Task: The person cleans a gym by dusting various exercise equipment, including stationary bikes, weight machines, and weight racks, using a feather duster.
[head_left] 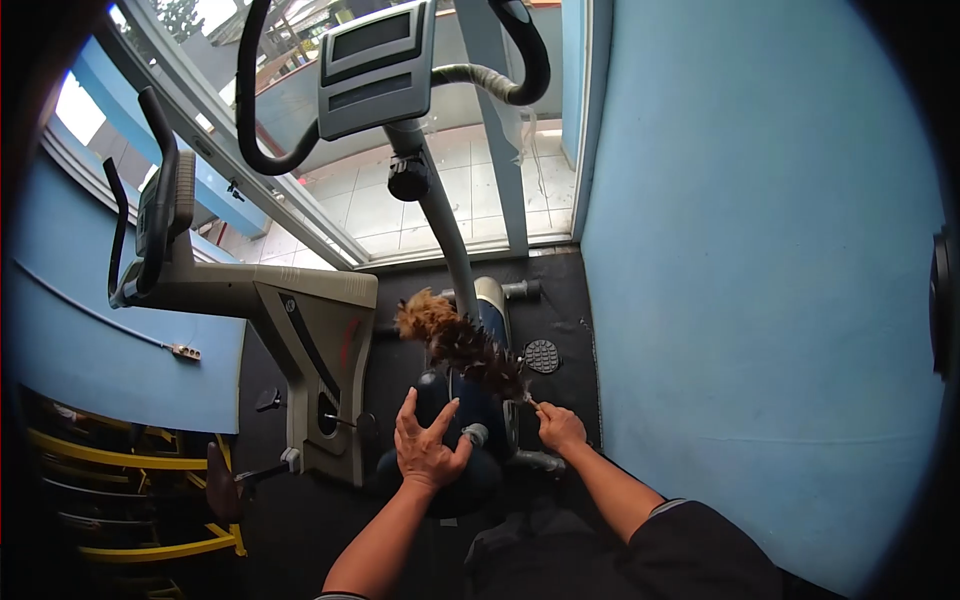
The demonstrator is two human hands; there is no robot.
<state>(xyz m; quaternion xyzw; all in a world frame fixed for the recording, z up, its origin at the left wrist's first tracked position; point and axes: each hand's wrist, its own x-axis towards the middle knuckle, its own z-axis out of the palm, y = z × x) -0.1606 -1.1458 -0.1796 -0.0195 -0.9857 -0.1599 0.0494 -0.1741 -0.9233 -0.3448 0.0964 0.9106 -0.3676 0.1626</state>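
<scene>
My right hand (561,427) is closed around the thin handle of a feather duster (470,350), whose brown feathers reach up and left across the frame of an exercise bike (437,215). The duster's tip is light brown, and the rest is darker. Over the bike's dark seat (440,480), my left hand (428,447) has its fingers apart and seems to hold nothing. A round grey knob lies just right of its thumb. Whether the left hand touches the seat is not clear.
Another exercise bike (320,350) stands at the left, with a yellow metal frame (130,458) at the lower left. A blue wall (760,250) rises at the right. Glass doors are ahead. One pedal (541,356) sticks out near the duster.
</scene>
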